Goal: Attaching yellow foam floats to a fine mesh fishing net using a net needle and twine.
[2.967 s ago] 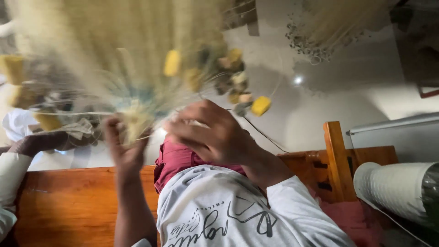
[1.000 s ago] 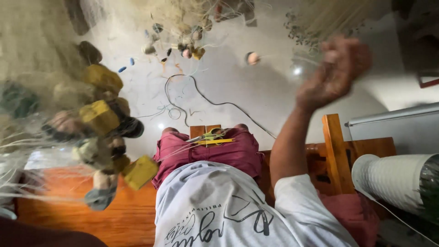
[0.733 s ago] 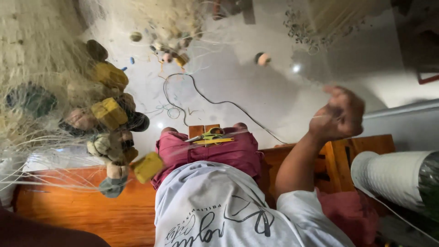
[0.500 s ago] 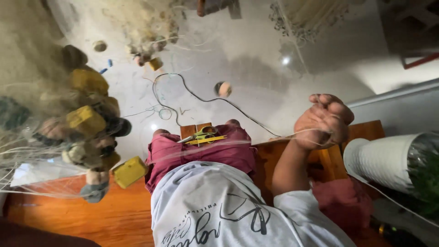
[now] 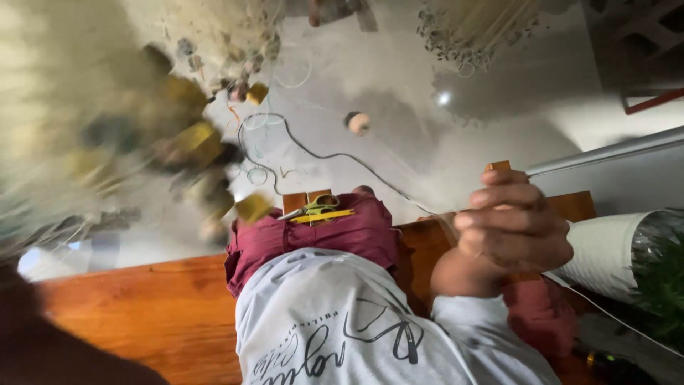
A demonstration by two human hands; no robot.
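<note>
**Right fist closed on a thin line, net bunched at the left**

The right hand (image 5: 514,232) sits at the right of the view, above the wooden bench (image 5: 135,314), curled into a tight fist with the knuckles facing the camera. The fingers (image 5: 509,196) are folded fully in, with no gap between them and the palm. A thin pale line (image 5: 427,211) runs up to the fist from the left and another stretch leaves it to the lower right, so the hand appears to be clenched around this line, though the strand inside the fist is hidden. A small orange-brown block shows just above the top finger; whether the hand touches it cannot be told.

The left hand cannot be made out. A dark blurred shape at the near left corner may be an arm, but it is too smeared to say, and its grip cannot be told.

The fishing net (image 5: 78,107) fills the left and far-left part of the view as a pale, blurred mass, with yellow floats (image 5: 198,139) and darker lumps caught in it. One more yellow float (image 5: 254,207) hangs just left of the person's lap.

On the lap, over the maroon cloth (image 5: 320,235), lie green-handled scissors (image 5: 313,207) and a yellow netting needle (image 5: 322,216), touching or nearly touching each other. A dark cord (image 5: 313,150) trails over the grey floor (image 5: 399,85) beyond, near a small round float (image 5: 358,122). A white roll of mesh (image 5: 605,249) lies at the right, just beside the fist.
</note>
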